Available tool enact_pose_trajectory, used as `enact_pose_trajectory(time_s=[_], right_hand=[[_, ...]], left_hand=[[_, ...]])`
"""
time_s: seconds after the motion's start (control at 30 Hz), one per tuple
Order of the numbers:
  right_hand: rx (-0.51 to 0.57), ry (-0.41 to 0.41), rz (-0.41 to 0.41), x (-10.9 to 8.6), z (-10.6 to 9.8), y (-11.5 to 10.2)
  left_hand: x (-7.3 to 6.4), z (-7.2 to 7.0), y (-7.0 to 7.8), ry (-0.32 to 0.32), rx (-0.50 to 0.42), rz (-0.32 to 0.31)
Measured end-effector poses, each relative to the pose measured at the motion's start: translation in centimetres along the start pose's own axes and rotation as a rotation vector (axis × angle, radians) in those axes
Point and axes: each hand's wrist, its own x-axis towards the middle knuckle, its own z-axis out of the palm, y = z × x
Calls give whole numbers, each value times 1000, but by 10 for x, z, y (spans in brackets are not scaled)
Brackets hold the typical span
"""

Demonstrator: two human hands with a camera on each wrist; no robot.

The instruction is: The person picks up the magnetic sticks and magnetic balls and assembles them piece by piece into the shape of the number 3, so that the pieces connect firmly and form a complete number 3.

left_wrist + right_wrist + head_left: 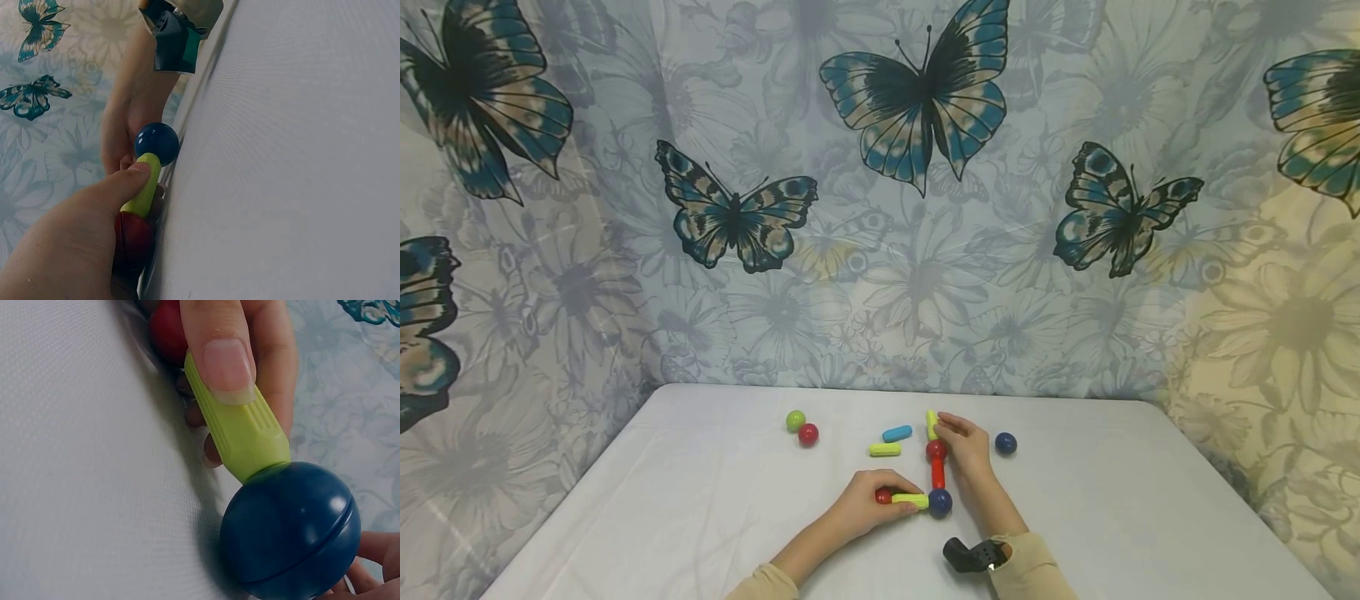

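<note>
My left hand (871, 503) pinches a short yellow-green rod (911, 501) between thumb and fingers. A red ball (883, 496) is at the rod's left end, partly covered by that hand, and a dark blue ball (939, 502) at its right end. In the right wrist view the left thumb (226, 369) lies along this ribbed rod. From the blue ball a red rod (937, 473) runs away to another red ball (936, 450). Beyond it extends a second yellow-green rod (932, 423), which my right hand (967, 450) grips at its right side.
Left of the right hand lie a loose blue rod (897, 433) and a loose yellow-green rod (885, 449). Farther left, a green ball (796, 421) and a red ball (808, 434) sit together. A dark blue ball (1006, 443) stands right of the right hand on the white table (662, 500).
</note>
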Motion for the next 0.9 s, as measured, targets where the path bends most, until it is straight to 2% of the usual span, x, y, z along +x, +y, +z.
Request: enact_pose_trajectory(time_s=[0.27,0.7,0.9], right_hand=[[-32,-20,-18,0,-2,4],[-28,4,-7,0,-3,3],[-41,9,-29,0,-2,4]], left_hand=[[0,1,-1,0,1,2],[1,0,-3,-11,25,25],[1,-1,-2,-16,10,23]])
